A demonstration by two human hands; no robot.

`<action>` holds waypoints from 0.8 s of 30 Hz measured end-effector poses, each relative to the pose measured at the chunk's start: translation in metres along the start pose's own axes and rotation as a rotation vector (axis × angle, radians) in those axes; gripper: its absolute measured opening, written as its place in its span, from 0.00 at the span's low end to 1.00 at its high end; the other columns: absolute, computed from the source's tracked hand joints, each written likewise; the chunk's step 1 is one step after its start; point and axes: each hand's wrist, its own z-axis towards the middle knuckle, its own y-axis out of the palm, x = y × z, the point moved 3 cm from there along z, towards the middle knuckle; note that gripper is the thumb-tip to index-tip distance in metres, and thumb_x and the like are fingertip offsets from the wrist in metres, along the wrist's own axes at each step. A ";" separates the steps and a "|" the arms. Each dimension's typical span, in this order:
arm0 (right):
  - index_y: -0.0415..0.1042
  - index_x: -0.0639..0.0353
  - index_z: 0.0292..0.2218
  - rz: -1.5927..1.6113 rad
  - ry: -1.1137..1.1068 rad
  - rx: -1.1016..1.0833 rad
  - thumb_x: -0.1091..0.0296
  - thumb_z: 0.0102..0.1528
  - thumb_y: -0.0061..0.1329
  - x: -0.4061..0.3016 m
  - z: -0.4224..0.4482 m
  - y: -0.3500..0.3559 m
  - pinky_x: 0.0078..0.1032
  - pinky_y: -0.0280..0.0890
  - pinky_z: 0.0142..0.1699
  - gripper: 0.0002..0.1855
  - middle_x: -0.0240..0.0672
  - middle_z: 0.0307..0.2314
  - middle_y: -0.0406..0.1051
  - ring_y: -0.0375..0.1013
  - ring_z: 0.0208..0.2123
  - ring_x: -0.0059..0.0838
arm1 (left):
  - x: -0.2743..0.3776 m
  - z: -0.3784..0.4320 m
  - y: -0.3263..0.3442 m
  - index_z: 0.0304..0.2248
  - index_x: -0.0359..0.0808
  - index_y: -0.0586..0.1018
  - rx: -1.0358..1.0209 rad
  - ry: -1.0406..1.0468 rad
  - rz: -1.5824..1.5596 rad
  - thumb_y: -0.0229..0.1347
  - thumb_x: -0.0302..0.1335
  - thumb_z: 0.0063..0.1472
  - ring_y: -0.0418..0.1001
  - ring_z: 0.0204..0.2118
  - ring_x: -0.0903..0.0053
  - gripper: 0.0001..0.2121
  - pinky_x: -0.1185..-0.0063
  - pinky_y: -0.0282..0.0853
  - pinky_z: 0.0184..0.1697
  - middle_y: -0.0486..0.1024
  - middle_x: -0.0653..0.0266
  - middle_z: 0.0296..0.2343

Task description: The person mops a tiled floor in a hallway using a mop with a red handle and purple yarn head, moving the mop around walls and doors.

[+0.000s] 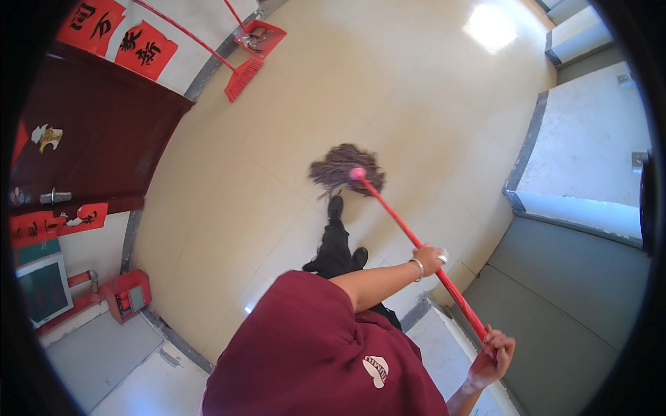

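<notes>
A string mop with a dark purple-grey head (pixel 338 166) lies spread on the tiled floor ahead of my feet. Its red handle (pixel 398 221) slants down to the right from a pink socket. My left hand (pixel 429 259), with a bracelet at the wrist, grips the handle around its middle. At the handle's upper end, my right hand (pixel 493 352) is closed around it, lower right in the view. One of my black shoes (pixel 335 208) is close behind the mop strands.
A red broom (pixel 244 79) and a red dustpan (pixel 260 37) holding debris stand by the wall, upper left. A dark red door (pixel 99 119) and a red box (pixel 127 296) line the left side. Grey doors (pixel 551 291) and white wall sections (pixel 588 140) border the right.
</notes>
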 end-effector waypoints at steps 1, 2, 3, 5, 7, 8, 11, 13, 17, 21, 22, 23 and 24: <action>0.60 0.64 0.24 -0.060 -0.029 0.064 0.66 0.48 0.34 -0.003 -0.016 0.001 0.39 0.54 0.51 0.09 0.40 0.21 0.63 0.64 0.32 0.35 | 0.026 -0.002 -0.004 0.26 0.46 0.76 -0.112 -0.013 0.022 0.45 0.35 0.48 0.71 0.33 0.63 0.09 0.60 0.62 0.36 0.74 0.63 0.28; 0.60 0.62 0.24 -0.120 -0.054 0.119 0.65 0.49 0.34 -0.004 -0.032 0.006 0.38 0.53 0.52 0.10 0.38 0.20 0.62 0.64 0.32 0.34 | 0.033 0.001 -0.002 0.26 0.46 0.76 -0.213 0.011 0.066 0.45 0.35 0.49 0.70 0.34 0.63 0.09 0.61 0.62 0.36 0.74 0.63 0.28; 0.61 0.64 0.26 -0.176 -0.073 0.163 0.64 0.49 0.34 0.005 -0.047 0.008 0.38 0.53 0.52 0.11 0.40 0.22 0.63 0.64 0.34 0.36 | 0.038 0.008 -0.003 0.27 0.46 0.75 -0.311 0.037 0.109 0.45 0.36 0.50 0.70 0.36 0.64 0.09 0.62 0.62 0.37 0.74 0.64 0.28; 0.64 0.66 0.29 -0.294 -0.119 0.265 0.63 0.49 0.33 0.039 -0.067 0.012 0.39 0.53 0.52 0.15 0.43 0.26 0.66 0.65 0.39 0.39 | 0.038 0.023 -0.010 0.28 0.46 0.75 -0.469 0.109 0.224 0.45 0.35 0.51 0.69 0.38 0.65 0.09 0.63 0.62 0.38 0.74 0.64 0.29; 0.65 0.71 0.32 -0.375 -0.052 0.303 0.62 0.48 0.31 0.068 -0.064 0.036 0.39 0.56 0.50 0.19 0.48 0.29 0.67 0.66 0.39 0.43 | 0.024 0.043 -0.027 0.29 0.46 0.75 -0.566 0.175 0.364 0.46 0.35 0.51 0.69 0.40 0.66 0.09 0.63 0.62 0.38 0.74 0.65 0.31; 0.65 0.73 0.33 -0.381 -0.111 0.241 0.60 0.49 0.30 0.075 -0.051 0.055 0.38 0.56 0.50 0.22 0.51 0.32 0.68 0.66 0.41 0.44 | 0.018 0.057 -0.041 0.31 0.46 0.75 -0.500 0.195 0.385 0.46 0.34 0.51 0.70 0.40 0.67 0.09 0.62 0.62 0.38 0.74 0.65 0.33; 0.66 0.73 0.32 -0.389 -0.158 0.189 0.61 0.48 0.29 0.102 0.005 0.101 0.39 0.56 0.51 0.22 0.52 0.32 0.68 0.66 0.42 0.45 | -0.009 0.105 -0.107 0.33 0.47 0.75 -0.414 0.204 0.429 0.46 0.34 0.51 0.69 0.41 0.68 0.10 0.62 0.62 0.40 0.74 0.66 0.33; 0.65 0.72 0.35 -0.388 -0.160 0.042 0.63 0.49 0.28 0.114 0.051 0.140 0.43 0.51 0.55 0.22 0.51 0.34 0.68 0.63 0.45 0.47 | -0.030 0.140 -0.165 0.34 0.47 0.75 -0.341 0.160 0.420 0.46 0.34 0.52 0.68 0.42 0.67 0.11 0.62 0.61 0.42 0.73 0.66 0.35; 0.66 0.75 0.33 -0.314 -0.166 -0.087 0.66 0.46 0.29 0.151 0.147 0.244 0.40 0.54 0.53 0.21 0.52 0.31 0.69 0.65 0.43 0.48 | -0.106 0.207 -0.302 0.35 0.48 0.76 -0.051 0.067 0.361 0.43 0.35 0.53 0.68 0.43 0.66 0.12 0.61 0.60 0.45 0.73 0.64 0.37; 0.66 0.75 0.32 -0.319 -0.133 -0.257 0.68 0.43 0.28 0.159 0.222 0.370 0.40 0.55 0.52 0.20 0.52 0.29 0.69 0.66 0.41 0.48 | -0.161 0.225 -0.450 0.35 0.45 0.76 0.196 -0.107 0.095 0.45 0.36 0.52 0.67 0.42 0.66 0.12 0.66 0.62 0.43 0.73 0.62 0.35; 0.66 0.75 0.32 -0.314 -0.133 -0.324 0.69 0.43 0.28 0.154 0.236 0.404 0.39 0.55 0.52 0.20 0.51 0.29 0.69 0.66 0.41 0.48 | -0.172 0.220 -0.482 0.35 0.44 0.75 0.316 -0.109 0.026 0.45 0.36 0.52 0.67 0.42 0.65 0.12 0.66 0.62 0.43 0.73 0.61 0.34; 0.65 0.75 0.31 -0.355 -0.160 -0.377 0.68 0.42 0.28 0.145 0.249 0.432 0.39 0.56 0.51 0.20 0.50 0.27 0.69 0.67 0.39 0.47 | -0.183 0.212 -0.512 0.34 0.43 0.75 0.440 -0.111 -0.043 0.46 0.36 0.52 0.67 0.42 0.65 0.13 0.66 0.63 0.43 0.73 0.60 0.34; 0.65 0.74 0.31 -0.364 -0.163 -0.471 0.67 0.42 0.28 0.133 0.260 0.451 0.39 0.56 0.50 0.20 0.49 0.27 0.69 0.67 0.38 0.46 | -0.189 0.200 -0.529 0.33 0.42 0.75 0.521 -0.100 -0.073 0.45 0.36 0.52 0.67 0.41 0.65 0.12 0.67 0.63 0.43 0.74 0.60 0.33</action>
